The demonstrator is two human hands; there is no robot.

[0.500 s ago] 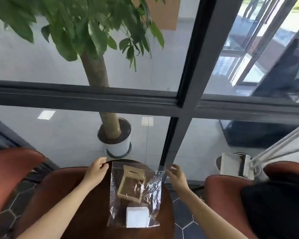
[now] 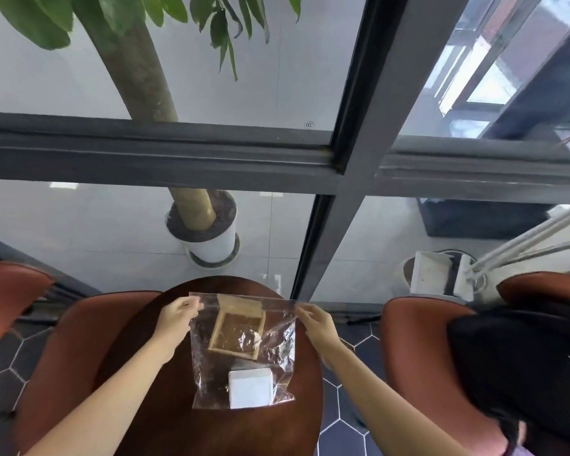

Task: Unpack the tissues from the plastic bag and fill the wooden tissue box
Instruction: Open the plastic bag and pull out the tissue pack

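A glass wall with dark frames fills the background, and a potted tree (image 2: 208, 225) stands beyond it at 12 o'clock. Below, a small round dark-wood counter (image 2: 165, 406) sits between reddish-brown chairs (image 2: 76, 340), over a floor of dark hexagonal tiles.

A clear plastic bag (image 2: 244, 353) lies on the counter, its mouth at the far edge, toward 12 o'clock. The left hand (image 2: 176, 319) pinches the bag's top corner at 10 o'clock between thumb and fingers. The right hand (image 2: 318, 324) pinches the opposite top corner at 2 o'clock. Both hands are closed on the plastic, and the top edge runs taut between them. This two-corner hold looks meant to steady the bag and pull its mouth open, so the contents can come out.

Inside the bag, nearer the mouth, is the wooden box (image 2: 237, 334), an open square frame of pale wood, tilted slightly. A flat wooden piece, probably its lid, lies at its far side. Below it, at the bag's closed bottom toward 6 o'clock, rests the tissues (image 2: 250, 388), a white square stack. Box and tissues are near each other but apart.

Nothing is out of the bag yet, so the task seems to be at its start. Whether the bag's mouth is sealed cannot be told.
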